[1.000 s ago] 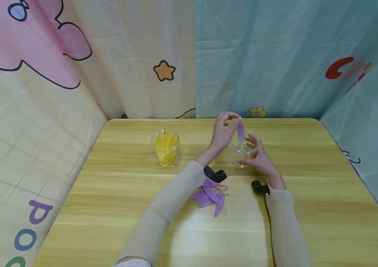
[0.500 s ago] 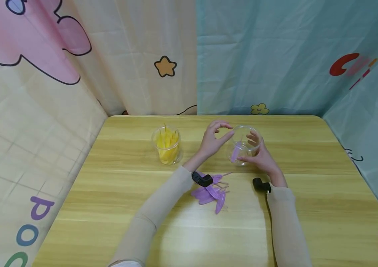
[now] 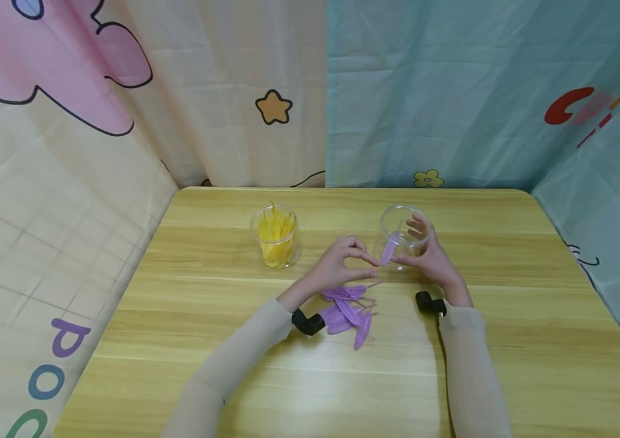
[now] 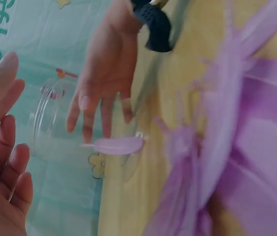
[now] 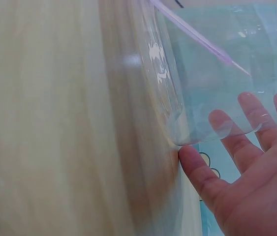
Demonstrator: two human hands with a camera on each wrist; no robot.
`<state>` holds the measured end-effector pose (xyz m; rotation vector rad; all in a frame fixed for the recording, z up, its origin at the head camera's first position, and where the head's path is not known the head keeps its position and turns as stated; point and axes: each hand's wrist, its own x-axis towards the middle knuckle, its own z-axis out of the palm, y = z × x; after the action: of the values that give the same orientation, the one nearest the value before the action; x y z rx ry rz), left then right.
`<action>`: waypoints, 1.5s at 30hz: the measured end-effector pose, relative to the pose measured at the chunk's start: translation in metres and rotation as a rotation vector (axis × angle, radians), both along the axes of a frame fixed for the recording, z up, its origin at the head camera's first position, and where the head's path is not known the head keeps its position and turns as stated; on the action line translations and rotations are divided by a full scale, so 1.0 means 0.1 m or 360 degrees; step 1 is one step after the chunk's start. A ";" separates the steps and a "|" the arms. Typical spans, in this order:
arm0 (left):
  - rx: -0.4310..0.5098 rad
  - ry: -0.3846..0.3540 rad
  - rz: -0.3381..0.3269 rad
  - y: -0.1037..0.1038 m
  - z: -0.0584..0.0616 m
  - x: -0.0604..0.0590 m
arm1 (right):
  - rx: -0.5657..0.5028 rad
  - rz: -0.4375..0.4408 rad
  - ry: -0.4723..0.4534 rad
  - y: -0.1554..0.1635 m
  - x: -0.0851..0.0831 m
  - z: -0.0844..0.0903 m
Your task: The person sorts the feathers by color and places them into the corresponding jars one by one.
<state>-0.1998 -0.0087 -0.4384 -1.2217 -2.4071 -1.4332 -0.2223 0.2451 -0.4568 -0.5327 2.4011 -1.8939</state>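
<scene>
Two hands work near the middle of a wooden table [image 3: 189, 340]. The right hand [image 3: 431, 258] wraps around a clear cup [image 3: 401, 234], thumb on the near side and fingers spread against the far wall, steadying it upright; the right wrist view shows the fingers pressed to the clear plastic. One purple feather [image 3: 389, 249] leans inside that cup, its quill pointing up toward the rim. The left hand [image 3: 337, 264] hovers just left of the cup, above the tabletop, fingers loosely curled with thumb and forefinger near each other and nothing between them. Just below that hand, a small pile of purple feathers [image 3: 349, 309] lies flat on the table, between the two sleeved forearms. Further left, well apart from the clear cup, stands a second cup [image 3: 275, 238] packed with yellow feathers. Cartoon-printed cloth [image 3: 123, 97] hangs behind and beside the table.
</scene>
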 end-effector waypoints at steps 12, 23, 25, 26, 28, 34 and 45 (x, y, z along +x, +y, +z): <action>-0.0635 0.0347 -0.0324 0.01 -0.18 0.48 | 0.0004 -0.0017 -0.0024 -0.01 0.07 0.05; -0.0825 0.0358 -0.0417 0.06 -0.33 0.58 | -0.0008 -0.0033 -0.0023 0.07 -0.06 -0.24; -0.0824 0.0348 -0.0421 0.07 -0.34 0.58 | 0.0000 -0.0043 -0.0025 0.07 -0.07 -0.24; -0.0823 0.0346 -0.0423 0.07 -0.34 0.58 | 0.0003 -0.0045 -0.0029 0.07 -0.07 -0.24; -0.0826 0.0351 -0.0425 0.07 -0.33 0.58 | -0.0006 -0.0039 -0.0034 0.07 -0.06 -0.22; -0.0695 0.0282 -0.0369 0.07 -0.18 0.55 | -0.0023 0.0005 0.0003 -0.01 0.03 -0.01; 0.0264 -0.0391 -0.0102 0.18 0.35 0.28 | -0.0042 0.0009 0.0011 0.01 0.00 -0.03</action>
<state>-0.1720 0.0092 -0.4037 -1.1544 -2.3529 -1.8599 -0.2227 0.2456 -0.4599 -0.5482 2.3796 -1.9269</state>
